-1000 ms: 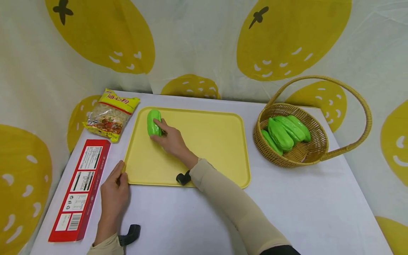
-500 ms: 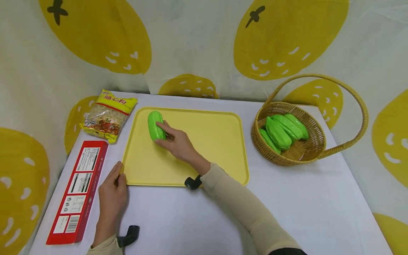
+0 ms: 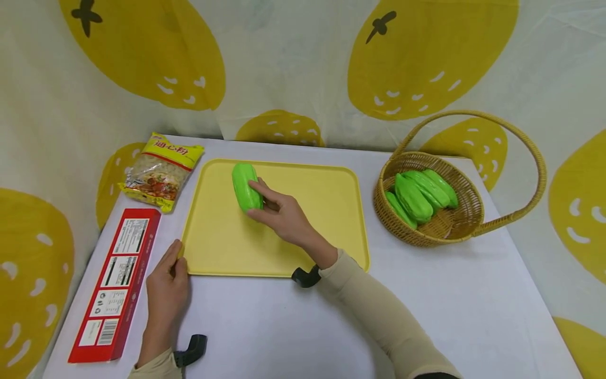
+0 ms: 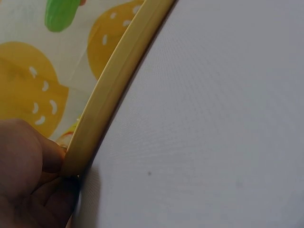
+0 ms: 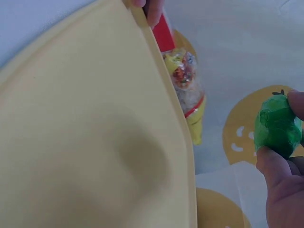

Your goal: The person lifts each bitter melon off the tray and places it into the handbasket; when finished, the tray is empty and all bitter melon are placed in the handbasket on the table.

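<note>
My right hand point(image 3: 286, 218) pinches a glossy green ridged vegetable point(image 3: 245, 185), blunt-ended and of unclear kind, between thumb and fingers. In the right wrist view the green vegetable point(image 5: 276, 124) is off the yellow tray point(image 5: 85, 118), whose surface bears a soft shadow. At the tray's near left corner, my left hand point(image 3: 168, 289) holds the rim; in the left wrist view the thumb and fingers close on the tray edge point(image 4: 107, 88). A wicker basket point(image 3: 426, 241) to the right of the tray contains several similar green ridged vegetables point(image 3: 414, 197).
Left of the tray lies a long red box point(image 3: 111, 287) with white label panels. Behind it rests a yellow-and-clear bag of pasta point(image 3: 161, 171). The basket's tall handle point(image 3: 539, 168) leans out to the right. A fruit-print cloth point(image 3: 293, 63) hangs behind the white table point(image 3: 450, 300).
My right hand has moved right and slightly nearer, carrying the green ridged vegetable up off the tray. The left hand stays at the tray's corner.
</note>
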Demonstrator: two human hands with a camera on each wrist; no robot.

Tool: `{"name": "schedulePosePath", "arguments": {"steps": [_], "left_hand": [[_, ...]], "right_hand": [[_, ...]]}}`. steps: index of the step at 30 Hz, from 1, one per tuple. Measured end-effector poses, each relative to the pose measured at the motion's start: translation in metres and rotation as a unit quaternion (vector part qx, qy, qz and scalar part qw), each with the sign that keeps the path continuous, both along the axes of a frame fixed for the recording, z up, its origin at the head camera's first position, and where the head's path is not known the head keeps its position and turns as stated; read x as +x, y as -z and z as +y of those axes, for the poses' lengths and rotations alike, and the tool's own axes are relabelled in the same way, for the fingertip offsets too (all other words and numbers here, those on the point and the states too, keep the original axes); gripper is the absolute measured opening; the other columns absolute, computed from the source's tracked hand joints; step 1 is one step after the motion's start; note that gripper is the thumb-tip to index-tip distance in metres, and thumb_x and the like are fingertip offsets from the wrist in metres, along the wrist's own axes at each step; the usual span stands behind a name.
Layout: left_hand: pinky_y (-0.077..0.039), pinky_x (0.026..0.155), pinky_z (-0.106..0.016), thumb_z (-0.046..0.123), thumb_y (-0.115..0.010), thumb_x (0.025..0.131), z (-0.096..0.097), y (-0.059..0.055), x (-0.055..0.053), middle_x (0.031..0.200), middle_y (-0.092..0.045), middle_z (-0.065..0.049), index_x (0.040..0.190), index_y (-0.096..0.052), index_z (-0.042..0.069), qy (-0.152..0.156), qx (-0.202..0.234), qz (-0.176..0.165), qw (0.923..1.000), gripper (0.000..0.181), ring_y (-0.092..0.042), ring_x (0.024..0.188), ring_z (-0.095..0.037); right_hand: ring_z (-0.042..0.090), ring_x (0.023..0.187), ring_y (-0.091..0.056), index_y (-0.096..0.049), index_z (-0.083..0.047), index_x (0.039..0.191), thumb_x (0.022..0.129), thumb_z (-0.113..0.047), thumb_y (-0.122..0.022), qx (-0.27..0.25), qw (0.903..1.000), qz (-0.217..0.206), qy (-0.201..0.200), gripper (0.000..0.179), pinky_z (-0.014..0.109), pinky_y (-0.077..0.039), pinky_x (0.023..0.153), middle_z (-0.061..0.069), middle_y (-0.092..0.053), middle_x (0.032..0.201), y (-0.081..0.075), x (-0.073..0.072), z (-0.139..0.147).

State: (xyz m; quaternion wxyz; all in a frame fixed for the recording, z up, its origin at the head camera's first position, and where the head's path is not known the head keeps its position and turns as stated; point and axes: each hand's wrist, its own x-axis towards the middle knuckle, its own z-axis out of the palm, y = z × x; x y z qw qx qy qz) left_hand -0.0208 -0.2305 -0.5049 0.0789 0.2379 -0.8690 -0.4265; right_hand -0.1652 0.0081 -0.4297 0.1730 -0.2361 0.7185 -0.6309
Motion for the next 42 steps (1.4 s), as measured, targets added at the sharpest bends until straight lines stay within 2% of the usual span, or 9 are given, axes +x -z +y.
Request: {"name": "schedulePosePath", "arguments": {"steps": [11,21,28,30,36,39,42], "left_hand": [[-0.04,0.12,-0.048,0.02,-0.046,0.109,-0.001,0.001,-0.001,0.162,-0.042,0.002,0.156,-0.039,0.019,-0.001,-0.003,0.007,1.0,0.048,-0.039,0.152,-0.019],[-0.04,0.12,-0.049,0.021,-0.046,0.109,0.0,-0.001,-0.001,0.162,-0.041,0.002,0.156,-0.038,0.02,-0.004,0.002,-0.005,1.0,0.048,-0.038,0.152,-0.019],[-0.04,0.12,-0.048,0.022,-0.046,0.109,0.001,-0.001,-0.001,0.163,-0.04,0.003,0.156,-0.038,0.021,-0.004,0.003,-0.009,0.9999,0.048,-0.038,0.153,-0.019],[-0.04,0.12,-0.048,0.022,-0.045,0.109,0.001,-0.001,-0.001,0.163,-0.04,0.005,0.157,-0.037,0.023,-0.007,0.004,-0.015,0.9998,0.048,-0.037,0.153,-0.018],[-0.04,0.121,-0.047,0.023,-0.044,0.109,0.001,-0.001,-0.002,0.164,-0.038,0.008,0.157,-0.035,0.026,-0.011,0.004,-0.028,0.9995,0.049,-0.036,0.153,-0.015],[-0.04,0.121,-0.048,0.022,-0.045,0.109,0.001,-0.001,-0.001,0.164,-0.038,0.006,0.157,-0.035,0.024,-0.009,0.004,-0.024,0.9997,0.049,-0.036,0.153,-0.017],[-0.04,0.12,-0.048,0.021,-0.045,0.109,0.002,-0.001,-0.001,0.163,-0.039,0.005,0.157,-0.036,0.022,-0.008,0.001,-0.021,0.9997,0.049,-0.037,0.153,-0.018]], "right_hand": [[0.022,0.145,-0.048,-0.046,-0.017,0.154,0.098,-0.012,-0.068,-0.005,0.9997,0.023,0.009,0.061,0.025,-0.05,0.109,0.005,-0.03,0.168,-0.014,0.006,0.045],[0.025,0.151,-0.039,-0.042,-0.012,0.156,0.098,-0.004,-0.065,-0.004,0.9986,0.051,0.017,0.063,0.019,-0.049,0.108,0.008,-0.026,0.169,-0.026,-0.002,0.104],[0.034,0.147,-0.041,-0.037,-0.011,0.158,0.098,0.001,-0.062,0.005,0.9979,0.055,0.034,0.066,0.017,-0.053,0.103,0.01,-0.023,0.17,-0.03,-0.003,0.15],[0.03,0.147,-0.043,-0.036,-0.009,0.158,0.098,0.002,-0.062,0.007,0.9974,0.059,0.041,0.066,0.016,-0.052,0.103,0.013,-0.022,0.17,-0.03,-0.003,0.164],[0.001,0.136,-0.053,-0.038,-0.004,0.156,0.098,0.003,-0.061,0.019,0.9948,0.077,0.064,0.063,0.013,-0.052,0.102,0.021,-0.024,0.167,-0.033,-0.004,0.202],[-0.002,0.128,-0.058,-0.039,-0.002,0.155,0.098,0.005,-0.061,0.024,0.9928,0.087,0.079,0.062,0.012,-0.054,0.097,0.021,-0.033,0.164,-0.032,-0.004,0.218],[-0.003,0.125,-0.06,-0.04,-0.001,0.154,0.097,0.007,-0.06,0.026,0.9914,0.089,0.092,0.061,0.012,-0.055,0.095,0.013,-0.041,0.161,-0.032,-0.002,0.234]]}}
